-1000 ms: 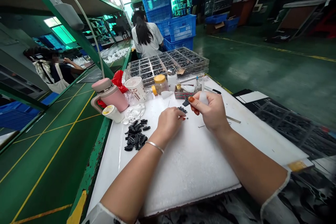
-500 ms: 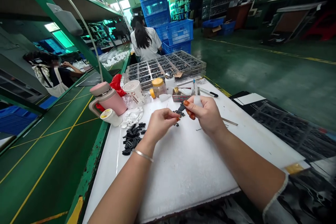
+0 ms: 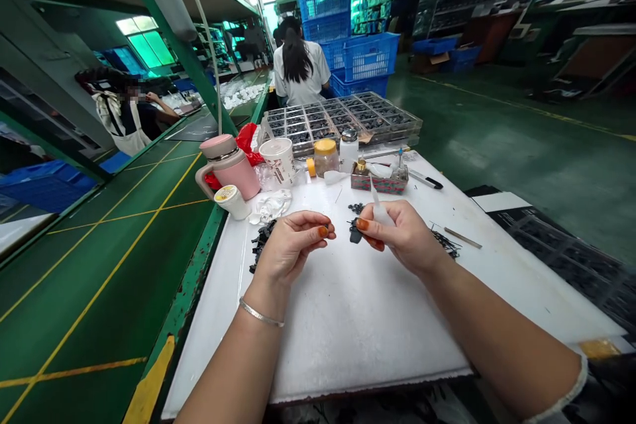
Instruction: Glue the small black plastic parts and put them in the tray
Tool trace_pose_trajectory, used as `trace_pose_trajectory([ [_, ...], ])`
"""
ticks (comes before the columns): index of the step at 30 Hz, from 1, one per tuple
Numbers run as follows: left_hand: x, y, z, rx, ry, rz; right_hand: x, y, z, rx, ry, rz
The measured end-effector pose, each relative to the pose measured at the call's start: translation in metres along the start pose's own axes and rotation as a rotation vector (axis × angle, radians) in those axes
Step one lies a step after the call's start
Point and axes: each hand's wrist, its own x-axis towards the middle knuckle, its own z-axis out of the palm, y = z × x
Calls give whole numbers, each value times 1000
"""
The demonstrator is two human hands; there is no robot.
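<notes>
My right hand (image 3: 400, 236) pinches a small black plastic part (image 3: 355, 234) between orange-tipped fingers and also holds a translucent squeeze bottle (image 3: 380, 213), its thin nozzle pointing up. My left hand (image 3: 293, 248) has its fingertips pinched together, and no object shows between them. A few centimetres separate the two hands. Just behind the gap lies a small cluster of black pieces (image 3: 356, 208). A heap of black plastic parts (image 3: 261, 243) is partly hidden behind my left hand. Another loose black cluster (image 3: 447, 244) lies right of my right hand.
A white foam-topped bench (image 3: 358, 338) is under my hands. Behind stand a pink mug (image 3: 231, 167), a white cup (image 3: 278, 160), a yellow-lidded jar (image 3: 325, 156), a small box (image 3: 379, 180) and a compartment tray (image 3: 342, 122). A co-worker (image 3: 299, 66) sits beyond, before stacked blue crates (image 3: 348, 59).
My left hand has drawn back from the small black cluster and now pinches in the air. The whole scene has shifted in view as my head turned.
</notes>
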Motion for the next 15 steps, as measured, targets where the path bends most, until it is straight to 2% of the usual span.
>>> trace_pose_trajectory([
  [4, -1, -8, -3, -76, -39, -28, -1, 0, 4, -26, -34, 9],
  [15, -1, -22, -2, -167, -50, -99, -6, -5, 11, -178, -98, 57],
])
